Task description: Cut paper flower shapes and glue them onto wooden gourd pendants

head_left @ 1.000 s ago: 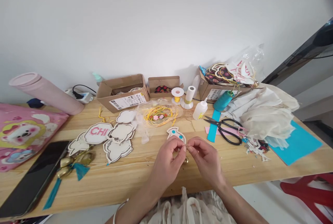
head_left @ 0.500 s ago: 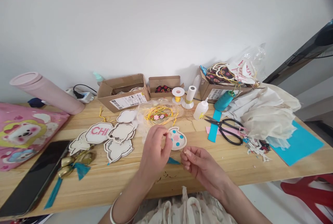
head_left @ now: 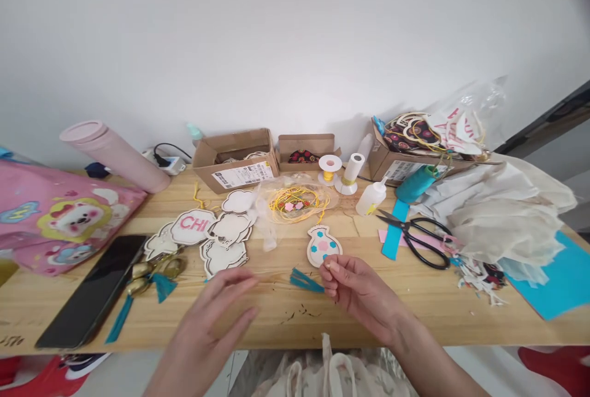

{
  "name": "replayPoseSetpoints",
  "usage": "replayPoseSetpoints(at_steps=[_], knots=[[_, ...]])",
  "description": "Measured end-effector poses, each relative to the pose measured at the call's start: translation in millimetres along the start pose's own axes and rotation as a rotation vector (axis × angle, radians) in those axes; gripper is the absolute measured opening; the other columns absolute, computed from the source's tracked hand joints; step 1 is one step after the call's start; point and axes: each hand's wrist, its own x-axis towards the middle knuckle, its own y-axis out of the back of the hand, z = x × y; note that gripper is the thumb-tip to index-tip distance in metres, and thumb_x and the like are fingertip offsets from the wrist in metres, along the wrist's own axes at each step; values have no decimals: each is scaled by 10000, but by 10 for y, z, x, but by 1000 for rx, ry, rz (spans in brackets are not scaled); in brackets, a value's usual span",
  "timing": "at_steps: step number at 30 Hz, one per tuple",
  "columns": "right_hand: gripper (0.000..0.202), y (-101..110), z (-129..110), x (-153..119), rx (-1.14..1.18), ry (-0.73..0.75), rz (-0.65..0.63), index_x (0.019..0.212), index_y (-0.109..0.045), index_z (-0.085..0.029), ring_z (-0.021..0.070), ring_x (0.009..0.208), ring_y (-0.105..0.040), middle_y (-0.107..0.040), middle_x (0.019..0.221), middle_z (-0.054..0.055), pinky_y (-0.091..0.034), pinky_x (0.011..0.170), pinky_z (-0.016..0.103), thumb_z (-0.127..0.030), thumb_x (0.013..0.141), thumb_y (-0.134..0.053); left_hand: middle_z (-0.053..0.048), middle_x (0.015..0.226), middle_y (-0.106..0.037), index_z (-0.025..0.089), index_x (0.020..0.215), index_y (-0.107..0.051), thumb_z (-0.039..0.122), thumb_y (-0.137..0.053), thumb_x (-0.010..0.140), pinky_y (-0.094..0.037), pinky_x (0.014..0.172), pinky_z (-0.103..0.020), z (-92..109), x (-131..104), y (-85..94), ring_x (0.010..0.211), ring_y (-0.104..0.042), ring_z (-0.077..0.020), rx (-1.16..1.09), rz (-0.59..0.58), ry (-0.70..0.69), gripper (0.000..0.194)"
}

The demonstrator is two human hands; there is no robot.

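Observation:
My left hand is over the front of the wooden table, thumb and fingers apart, holding nothing. Nearer the middle, my right hand is closed in a pinch at the lower edge of a pouch-shaped wooden pendant with blue and pink flower shapes. Whatever lies between those fingertips is too small to make out. A teal tassel lies just left of my right fingers, its right end close to them. Yellow cord runs up from the pendant's top.
Left of the middle lie several cloud-shaped wooden plaques, brass bells and a phone. Behind are cardboard boxes, thread spools and a glue bottle. Scissors and fabric occupy the right.
My left hand has moved away from the pendant, left and nearer to me, and its fingers have spread. The right hand still pinches beside the pendant. The view has shifted left.

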Motion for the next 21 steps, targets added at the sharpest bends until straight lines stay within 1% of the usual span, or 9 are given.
replayPoseSetpoints(at_steps=[1,2,4,6,8,12,14,17,21], knots=[[269,-37,19,18,-6,-10,-13,639,-557,-127,45,540,-391,-472,627,-29,-326,518,168,-310,664,-752,-60,998,-625,262,988,-656,305,-584,783,-494,768,-302,58,28,-95,909,-595,-209,-42,25,-34,222],[267,-68,40,33,-7,-14,-26,641,-561,-126,44,540,-390,-479,628,-28,-325,521,167,-311,664,-752,-63,999,-622,266,1005,-655,285,-580,793,-491,787,-309,137,84,-191,915,-594,-204,-86,20,-67,226],[251,-104,75,49,-16,-7,-44,656,-577,-124,46,548,-395,-489,626,-26,-330,537,166,-312,678,-741,-53,913,-624,260,974,-667,273,-610,782,-501,737,-283,316,244,-356,839,-603,-179,-185,25,-127,200],[236,-110,91,47,-34,13,-40,686,-600,-123,52,560,-401,-492,626,-24,-336,556,170,-320,693,-729,-33,833,-624,254,887,-688,232,-610,786,-500,674,-246,469,407,-455,761,-602,-148,-263,47,-152,129],[236,-96,91,34,-53,36,-22,701,-613,-126,58,568,-402,-490,627,-24,-340,568,178,-334,696,-724,-19,776,-627,248,812,-700,204,-615,780,-495,624,-226,560,522,-495,698,-599,-130,-308,47,-179,101],[245,-73,84,25,-66,79,6,701,-615,-123,60,574,-395,-490,629,-21,-330,569,183,-344,699,-721,-13,735,-635,230,735,-689,177,-612,775,-490,585,-212,580,600,-508,678,-605,-127,-316,82,-218,103],[252,-74,89,36,-65,88,14,694,-609,-120,58,575,-392,-486,624,-22,-321,569,182,-347,702,-719,-10,728,-632,222,722,-672,163,-604,781,-497,616,-220,553,603,-521,715,-611,-135,-304,107,-245,108],[277,-95,101,62,-75,93,48,673,-592,-127,62,573,-390,-478,608,-27,-308,566,187,-364,679,-734,-7,729,-623,217,734,-642,143,-579,798,-500,757,-274,506,605,-561,770,-600,-147,-277,131,-298,116],[314,-143,116,93,-138,169,97,622,-559,-142,76,572,-371,-449,578,-34,-303,567,208,-404,674,-724,9,721,-606,218,752,-603,130,-521,828,-438,927,-357,469,619,-626,740,-568,-139,-252,140,-324,142]])
